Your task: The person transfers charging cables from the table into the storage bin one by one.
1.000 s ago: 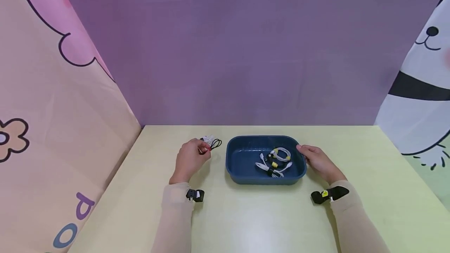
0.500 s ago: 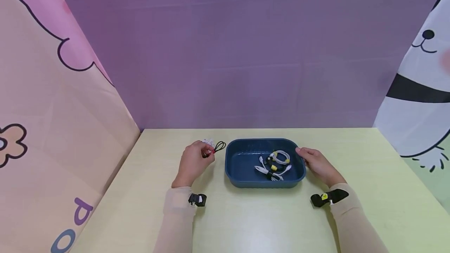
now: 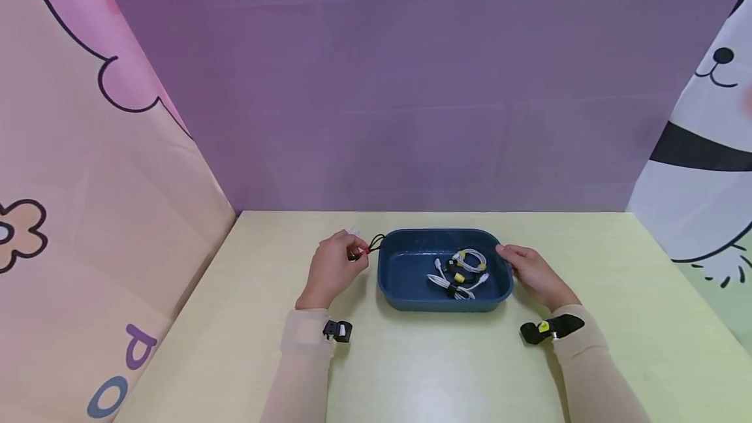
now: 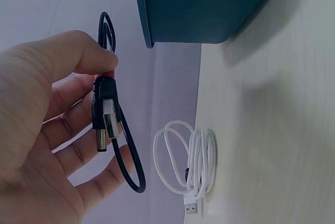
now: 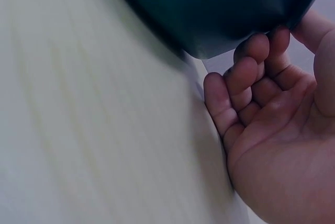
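A black USB cable (image 4: 106, 103), bundled with a red tie, is pinched between the thumb and fingers of my left hand (image 3: 336, 264). Its USB plug and a barrel plug show in the left wrist view, and its loop reaches the left rim of the blue bin (image 3: 443, 303) in the head view. My right hand (image 3: 537, 274) grips the bin's right rim, thumb on top and fingers against the outer wall. Inside the bin, toward the right, lie a white cable (image 3: 450, 286) with a black tie, another white cable (image 3: 472, 260) with yellow ties, and a black cable partly under them.
On the table (image 3: 399, 364), behind my left hand, sits a coiled white USB cable (image 4: 201, 161), mostly hidden in the head view. A purple backdrop (image 3: 376, 83) stands along the table's far edge, with printed cloth panels at both sides.
My left hand has moved right with the black USB cable, bringing its loop to the bin's left rim. The right hand and the bin stay in place.
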`<state>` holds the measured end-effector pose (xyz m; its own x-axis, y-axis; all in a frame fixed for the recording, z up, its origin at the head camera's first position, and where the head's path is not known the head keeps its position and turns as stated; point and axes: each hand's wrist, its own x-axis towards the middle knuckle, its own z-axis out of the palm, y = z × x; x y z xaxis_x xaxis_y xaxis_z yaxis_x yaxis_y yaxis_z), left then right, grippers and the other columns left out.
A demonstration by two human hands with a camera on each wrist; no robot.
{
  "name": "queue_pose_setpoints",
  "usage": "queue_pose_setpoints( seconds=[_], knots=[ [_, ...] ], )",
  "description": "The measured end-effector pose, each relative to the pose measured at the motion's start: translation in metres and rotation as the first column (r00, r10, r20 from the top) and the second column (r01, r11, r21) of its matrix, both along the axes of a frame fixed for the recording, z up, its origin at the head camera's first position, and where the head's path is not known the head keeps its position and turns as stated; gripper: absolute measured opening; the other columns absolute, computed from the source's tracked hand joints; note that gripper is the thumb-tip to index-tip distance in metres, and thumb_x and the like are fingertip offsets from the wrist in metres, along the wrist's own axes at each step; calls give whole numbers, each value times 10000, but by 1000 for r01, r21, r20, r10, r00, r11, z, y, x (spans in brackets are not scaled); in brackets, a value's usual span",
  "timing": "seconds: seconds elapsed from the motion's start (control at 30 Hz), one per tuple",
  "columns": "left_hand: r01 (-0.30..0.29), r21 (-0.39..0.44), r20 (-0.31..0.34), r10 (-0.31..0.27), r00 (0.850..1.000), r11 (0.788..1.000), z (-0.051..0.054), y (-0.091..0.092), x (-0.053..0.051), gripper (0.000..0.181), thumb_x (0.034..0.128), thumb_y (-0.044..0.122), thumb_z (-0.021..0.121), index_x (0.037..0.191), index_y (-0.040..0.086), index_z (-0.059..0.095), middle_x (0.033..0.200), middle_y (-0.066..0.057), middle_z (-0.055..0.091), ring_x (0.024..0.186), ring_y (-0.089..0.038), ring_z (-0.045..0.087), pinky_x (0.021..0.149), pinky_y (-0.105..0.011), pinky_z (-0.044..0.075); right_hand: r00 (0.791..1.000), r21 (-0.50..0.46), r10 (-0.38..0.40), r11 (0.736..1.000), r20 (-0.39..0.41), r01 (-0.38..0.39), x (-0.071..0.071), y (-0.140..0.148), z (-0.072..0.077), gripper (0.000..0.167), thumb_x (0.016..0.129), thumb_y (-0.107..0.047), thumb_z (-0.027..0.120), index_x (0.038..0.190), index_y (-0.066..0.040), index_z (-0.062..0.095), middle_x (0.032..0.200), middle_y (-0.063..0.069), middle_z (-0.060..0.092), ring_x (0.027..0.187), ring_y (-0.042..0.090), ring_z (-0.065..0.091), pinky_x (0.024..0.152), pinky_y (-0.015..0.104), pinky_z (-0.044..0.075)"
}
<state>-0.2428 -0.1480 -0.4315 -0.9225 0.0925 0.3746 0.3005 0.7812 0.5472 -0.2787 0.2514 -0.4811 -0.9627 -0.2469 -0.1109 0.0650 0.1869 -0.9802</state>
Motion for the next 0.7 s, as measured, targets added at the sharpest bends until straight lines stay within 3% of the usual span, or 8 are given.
queue_pose_setpoints(
  seconds=[0.17, 0.4, 0.7],
  knots=[
    [11, -25, -4, -11, 1000, 1000, 2, 2, 0, 90, 837, 94, 750, 920, 127, 763, 835, 5, 651, 778, -162, 622, 812, -400, 469, 1000, -8, -1, 1000, 0, 1, -1, 0, -1, 338, 1071, -391, 523, 848, -147, 590, 753, -98, 463, 757, 60, 474, 714, 216, 411],
    [24, -33, -4, -24, 1000, 999, 5, 6, 1, 85, 844, 96, 764, 922, 129, 766, 846, 8, 651, 787, -151, 622, 731, -331, 507, 1000, -18, -7, 1000, -10, 7, 1, 0, -2, 319, 1069, -374, 534, 871, -136, 609, 752, -100, 470, 745, 55, 475, 701, 220, 412],
    [42, -33, -16, -42, 999, 999, 3, 13, 1, 85, 862, 115, 771, 944, 135, 773, 859, 8, 644, 805, -174, 632, 733, -326, 508, 1000, -22, -1, 1000, -6, 1, -2, 0, -3, 335, 1072, -375, 527, 831, -148, 576, 743, -95, 453, 739, 63, 464, 698, 222, 398]
  ],
)
